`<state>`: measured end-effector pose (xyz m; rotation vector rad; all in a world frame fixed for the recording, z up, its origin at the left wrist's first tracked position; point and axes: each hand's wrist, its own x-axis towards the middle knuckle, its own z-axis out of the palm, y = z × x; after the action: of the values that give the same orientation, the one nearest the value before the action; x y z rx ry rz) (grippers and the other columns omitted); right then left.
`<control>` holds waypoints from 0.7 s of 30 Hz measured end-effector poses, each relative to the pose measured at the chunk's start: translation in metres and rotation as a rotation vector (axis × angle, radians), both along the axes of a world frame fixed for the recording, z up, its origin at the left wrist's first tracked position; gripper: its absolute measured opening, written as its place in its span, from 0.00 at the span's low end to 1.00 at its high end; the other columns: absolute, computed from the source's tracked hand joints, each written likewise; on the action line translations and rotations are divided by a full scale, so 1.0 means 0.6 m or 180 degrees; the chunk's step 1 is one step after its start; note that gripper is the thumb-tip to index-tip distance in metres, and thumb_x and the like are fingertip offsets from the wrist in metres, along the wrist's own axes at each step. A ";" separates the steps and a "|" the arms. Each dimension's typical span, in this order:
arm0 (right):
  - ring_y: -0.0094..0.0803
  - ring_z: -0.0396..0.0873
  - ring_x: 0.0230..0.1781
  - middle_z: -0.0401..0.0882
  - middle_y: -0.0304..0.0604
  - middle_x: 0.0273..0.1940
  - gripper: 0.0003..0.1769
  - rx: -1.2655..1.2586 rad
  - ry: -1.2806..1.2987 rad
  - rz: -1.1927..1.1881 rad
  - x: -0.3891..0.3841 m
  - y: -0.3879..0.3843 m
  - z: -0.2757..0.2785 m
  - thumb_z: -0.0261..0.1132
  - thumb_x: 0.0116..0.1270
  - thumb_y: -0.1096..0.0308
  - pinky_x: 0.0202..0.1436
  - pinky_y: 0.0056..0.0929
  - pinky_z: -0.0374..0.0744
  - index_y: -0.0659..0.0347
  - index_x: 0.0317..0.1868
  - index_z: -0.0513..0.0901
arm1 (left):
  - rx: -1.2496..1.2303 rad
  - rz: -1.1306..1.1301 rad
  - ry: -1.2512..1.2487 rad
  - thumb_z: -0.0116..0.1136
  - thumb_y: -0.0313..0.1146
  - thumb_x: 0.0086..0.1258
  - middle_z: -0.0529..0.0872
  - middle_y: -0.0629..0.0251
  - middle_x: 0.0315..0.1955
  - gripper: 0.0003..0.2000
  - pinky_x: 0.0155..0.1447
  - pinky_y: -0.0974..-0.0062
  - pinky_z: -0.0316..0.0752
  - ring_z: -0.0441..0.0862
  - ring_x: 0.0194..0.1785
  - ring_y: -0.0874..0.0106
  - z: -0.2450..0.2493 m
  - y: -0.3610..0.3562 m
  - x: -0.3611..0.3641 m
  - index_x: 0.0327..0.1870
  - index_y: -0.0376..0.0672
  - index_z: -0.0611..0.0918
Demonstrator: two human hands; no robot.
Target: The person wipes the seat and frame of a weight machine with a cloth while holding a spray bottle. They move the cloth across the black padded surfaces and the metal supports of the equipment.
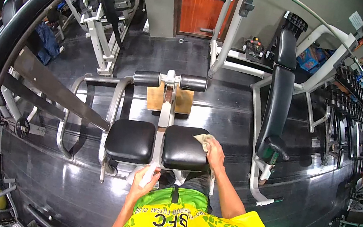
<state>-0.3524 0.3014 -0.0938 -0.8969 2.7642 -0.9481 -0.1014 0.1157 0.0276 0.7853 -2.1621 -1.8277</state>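
Observation:
My right hand (215, 155) is closed round a crumpled pale cloth (205, 140), pressed on the far right corner of the right black pad (184, 149). Beside it sits a matching left pad (130, 140), with a pale metal post between the two. Near my waist, my left hand (144, 182) grips a white spray bottle (148, 175), just in front of the pads; its lower body is partly hidden. Beyond the pads, two black foam rollers (171, 81) stand on the same machine's upright.
A padded bench (277, 109) stands to the right, with a dumbbell rack (348, 107) farther off. On the left, a large padded arm (15, 39) and a slanted metal beam (60, 87) reach close. Another person's legs (48, 42) show at far left.

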 end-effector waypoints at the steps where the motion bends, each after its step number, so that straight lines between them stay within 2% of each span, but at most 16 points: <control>1: 0.47 0.77 0.56 0.81 0.51 0.51 0.16 0.0000 -0.0218 -0.0405 -0.004 -0.004 -0.009 0.59 0.63 0.74 0.61 0.41 0.74 0.55 0.51 0.83 | 0.0045 0.0023 0.0013 0.62 0.26 0.64 0.80 0.70 0.21 0.07 0.28 0.80 0.70 0.76 0.23 0.82 0.001 0.002 0.004 0.42 0.38 0.82; 4: 0.49 0.79 0.52 0.82 0.52 0.48 0.14 -0.0088 -0.0222 -0.0110 0.023 -0.027 0.015 0.57 0.62 0.75 0.61 0.41 0.74 0.59 0.47 0.84 | -0.0106 0.0021 -0.0033 0.63 0.27 0.64 0.80 0.70 0.21 0.08 0.28 0.80 0.70 0.76 0.23 0.82 -0.003 0.003 0.011 0.43 0.39 0.82; 5: 0.49 0.79 0.52 0.83 0.51 0.47 0.14 -0.0256 -0.0183 0.0300 0.041 -0.042 0.035 0.58 0.59 0.76 0.60 0.40 0.75 0.59 0.44 0.85 | -0.0109 0.0018 -0.0026 0.63 0.27 0.64 0.80 0.70 0.21 0.08 0.28 0.80 0.70 0.76 0.23 0.82 -0.004 0.001 0.010 0.43 0.39 0.82; 6: 0.48 0.79 0.52 0.82 0.50 0.49 0.17 -0.0413 -0.0448 0.0504 0.064 -0.058 0.027 0.58 0.56 0.77 0.59 0.40 0.75 0.56 0.45 0.85 | -0.0015 0.0060 -0.0115 0.63 0.27 0.64 0.80 0.70 0.22 0.08 0.28 0.80 0.70 0.76 0.23 0.82 -0.004 0.000 0.009 0.43 0.39 0.82; 8: 0.41 0.78 0.55 0.81 0.44 0.52 0.17 -0.0553 -0.0247 0.1425 0.132 -0.095 0.051 0.57 0.58 0.76 0.59 0.37 0.77 0.53 0.46 0.84 | 0.0099 0.0087 -0.0210 0.63 0.28 0.64 0.81 0.70 0.22 0.08 0.29 0.80 0.71 0.76 0.23 0.82 -0.003 0.006 0.005 0.43 0.39 0.83; 10: 0.39 0.78 0.57 0.81 0.41 0.53 0.18 -0.0374 0.0048 0.1583 0.135 -0.095 0.044 0.57 0.58 0.77 0.59 0.35 0.78 0.52 0.46 0.84 | -0.0160 -0.0118 -0.0070 0.61 0.26 0.65 0.81 0.69 0.22 0.07 0.29 0.81 0.72 0.77 0.23 0.82 0.009 0.002 -0.001 0.42 0.35 0.81; 12: 0.38 0.77 0.58 0.81 0.39 0.54 0.19 -0.0075 -0.0135 0.1601 0.090 -0.064 0.047 0.57 0.57 0.78 0.59 0.34 0.78 0.50 0.46 0.84 | 0.0080 -0.0087 -0.0114 0.61 0.26 0.66 0.81 0.70 0.21 0.07 0.29 0.81 0.71 0.77 0.23 0.82 0.010 0.002 -0.003 0.42 0.36 0.81; 14: 0.40 0.78 0.56 0.80 0.38 0.54 0.19 0.0236 -0.0211 0.1091 0.033 -0.029 0.043 0.54 0.59 0.77 0.58 0.35 0.78 0.50 0.48 0.83 | -0.0198 -0.0176 0.0029 0.61 0.27 0.66 0.81 0.70 0.22 0.07 0.29 0.81 0.71 0.77 0.23 0.82 -0.007 -0.001 -0.002 0.42 0.37 0.81; 16: 0.44 0.80 0.52 0.81 0.45 0.52 0.20 0.0198 0.0034 0.0728 -0.021 0.004 0.014 0.57 0.56 0.79 0.56 0.39 0.79 0.52 0.47 0.84 | -0.0281 -0.0227 -0.0044 0.62 0.27 0.65 0.82 0.70 0.23 0.07 0.29 0.81 0.71 0.77 0.23 0.82 -0.006 -0.002 0.001 0.42 0.37 0.82; 18: 0.46 0.82 0.47 0.83 0.48 0.48 0.17 0.0447 -0.0339 0.0129 -0.043 -0.007 0.010 0.59 0.57 0.78 0.53 0.39 0.80 0.53 0.45 0.85 | -0.0372 -0.0255 -0.0137 0.62 0.27 0.65 0.82 0.69 0.24 0.07 0.30 0.81 0.72 0.77 0.23 0.82 -0.001 -0.004 0.006 0.42 0.38 0.82; 20: 0.46 0.84 0.43 0.84 0.49 0.44 0.12 0.0393 -0.0052 0.0199 -0.025 -0.042 0.007 0.61 0.60 0.73 0.50 0.38 0.81 0.54 0.43 0.86 | -0.0546 -0.0251 -0.0127 0.62 0.28 0.64 0.83 0.68 0.27 0.08 0.31 0.80 0.72 0.77 0.25 0.82 0.002 -0.005 0.009 0.43 0.38 0.82; 21: 0.45 0.83 0.46 0.84 0.49 0.44 0.14 0.0373 -0.0481 0.0278 0.000 -0.074 0.038 0.60 0.60 0.72 0.51 0.41 0.80 0.53 0.45 0.86 | -0.0539 -0.0247 -0.0132 0.62 0.28 0.64 0.83 0.68 0.27 0.08 0.31 0.80 0.72 0.77 0.25 0.82 0.000 -0.005 0.010 0.43 0.38 0.82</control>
<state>-0.3522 0.2568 -0.0709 -0.8809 2.6005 -0.7960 -0.0953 0.1124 0.0278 0.7177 -2.3670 -1.6484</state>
